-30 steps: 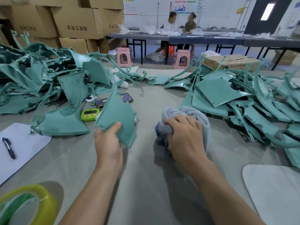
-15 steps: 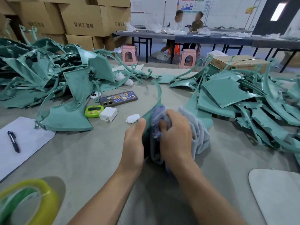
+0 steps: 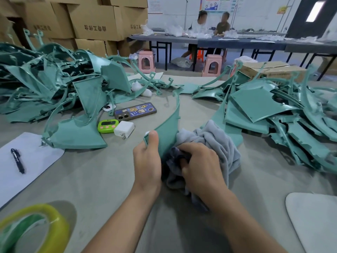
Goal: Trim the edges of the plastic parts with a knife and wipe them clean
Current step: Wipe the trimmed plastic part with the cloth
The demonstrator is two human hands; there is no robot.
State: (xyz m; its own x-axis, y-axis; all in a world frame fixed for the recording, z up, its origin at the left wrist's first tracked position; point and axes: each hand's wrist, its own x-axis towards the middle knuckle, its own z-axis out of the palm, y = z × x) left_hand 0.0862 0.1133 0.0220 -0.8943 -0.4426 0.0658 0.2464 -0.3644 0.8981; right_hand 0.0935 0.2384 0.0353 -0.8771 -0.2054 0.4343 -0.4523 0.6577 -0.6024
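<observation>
- The step in hand is the wipe, not the trim — no knife shows anywhere on the table [image 3: 102,179].
- The left hand [image 3: 147,159] holds the plastic part [image 3: 168,123] by its near, wide end. Its grip is clamped on the part with the thumb laid up over the edge. The part stands on edge between the two hands, its thin curved arm reaching away over the table.
- The right hand [image 3: 200,167] has its grip closed round a bunched grey cloth [image 3: 218,141], pressed to the part's right side. The contact itself is hidden behind the knuckles, so it probably covers only the near end.
- Next, I judge, the cloth should run outward along the curved arm — lightly pinched, with the left hand bracing so the thin tip does not flex.
- Like parts lie in a left heap [image 3: 54,84] and a right heap [image 3: 269,110]; I cannot tell which holds the finished ones.
</observation>
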